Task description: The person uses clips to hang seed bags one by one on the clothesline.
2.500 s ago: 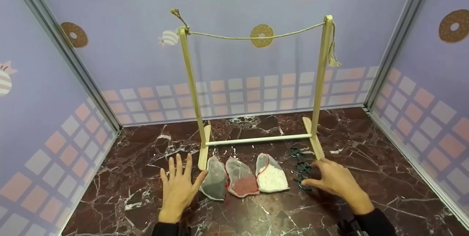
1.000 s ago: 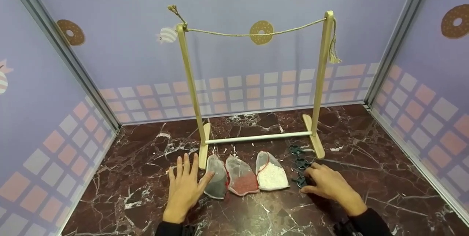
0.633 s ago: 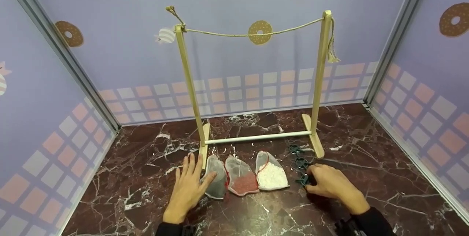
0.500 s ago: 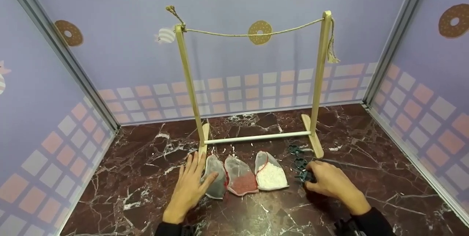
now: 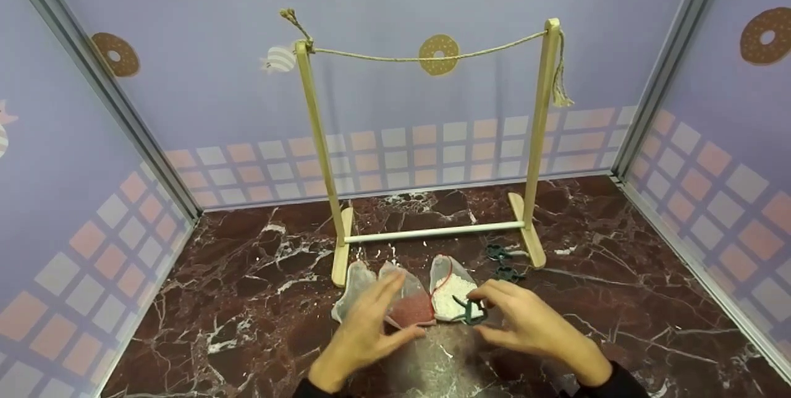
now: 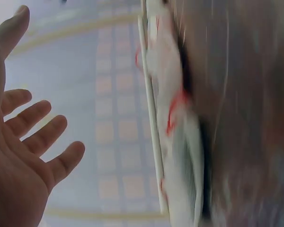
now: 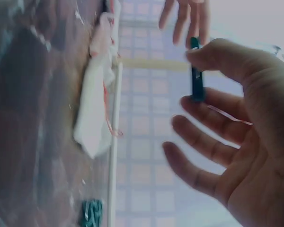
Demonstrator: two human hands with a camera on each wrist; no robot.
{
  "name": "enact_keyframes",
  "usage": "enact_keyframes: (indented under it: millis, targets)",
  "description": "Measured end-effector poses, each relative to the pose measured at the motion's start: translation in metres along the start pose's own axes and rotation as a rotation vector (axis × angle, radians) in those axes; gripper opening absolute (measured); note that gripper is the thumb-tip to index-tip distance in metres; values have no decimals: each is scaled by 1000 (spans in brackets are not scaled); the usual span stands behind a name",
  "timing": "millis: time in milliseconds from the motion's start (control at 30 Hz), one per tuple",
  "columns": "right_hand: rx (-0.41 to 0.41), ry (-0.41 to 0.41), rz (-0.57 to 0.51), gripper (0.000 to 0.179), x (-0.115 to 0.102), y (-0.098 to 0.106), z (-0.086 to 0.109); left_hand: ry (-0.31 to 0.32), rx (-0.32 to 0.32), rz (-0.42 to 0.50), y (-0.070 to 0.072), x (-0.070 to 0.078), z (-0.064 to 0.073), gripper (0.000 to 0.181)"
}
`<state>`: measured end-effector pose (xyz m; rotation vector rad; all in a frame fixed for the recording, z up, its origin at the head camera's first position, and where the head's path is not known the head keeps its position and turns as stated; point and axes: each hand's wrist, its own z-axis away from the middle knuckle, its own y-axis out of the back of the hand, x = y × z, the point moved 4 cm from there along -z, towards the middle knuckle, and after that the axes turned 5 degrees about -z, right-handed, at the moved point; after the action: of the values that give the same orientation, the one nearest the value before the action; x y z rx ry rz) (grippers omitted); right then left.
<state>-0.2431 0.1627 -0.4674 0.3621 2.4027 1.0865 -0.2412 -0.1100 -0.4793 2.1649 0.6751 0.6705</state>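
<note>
Your right hand [image 5: 532, 326] has a dark green clip [image 7: 197, 82], pinched right at the fingertips: thumb on one end, index finger on the other, the remaining three fingers loosely bent and clear of it. That clip is up off the marble table [image 5: 247, 299], and from the head camera it shows against the lower right of the white-filled bag [image 5: 446, 300]. Across from it, your left hand [image 5: 361, 331] is free, fingers loose and apart, nothing in them, overlapping the grey bag [image 5: 356, 283] and the reddish bag [image 5: 413, 310] from above. A gap separates clip and left hand. Two more clips [image 5: 508, 273] lie near the wooden rack's [image 5: 432, 234] right foot.
</note>
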Motion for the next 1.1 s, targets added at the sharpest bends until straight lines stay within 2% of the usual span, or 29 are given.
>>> enact_keyframes:
  millis: [167, 467, 667, 900, 1100]
  targets:
    - [35, 75, -28, 49, -7, -11, -4, -79, -16, 33, -14, 19, -2, 92]
    - [22, 141, -60, 56, -10, -22, -3, -179, 39, 55, -21, 29, 0, 72]
    - [-18, 140, -80, 53, -13, -23, -3, -207, 45, 64, -20, 33, -2, 66]
    - [14, 209, -101, 58, -16, -20, -4, -214, 37, 42, -20, 35, -2, 54]
    - [39, 184, -72, 55, -16, -19, -4, -200, 51, 53, -19, 36, -2, 50]
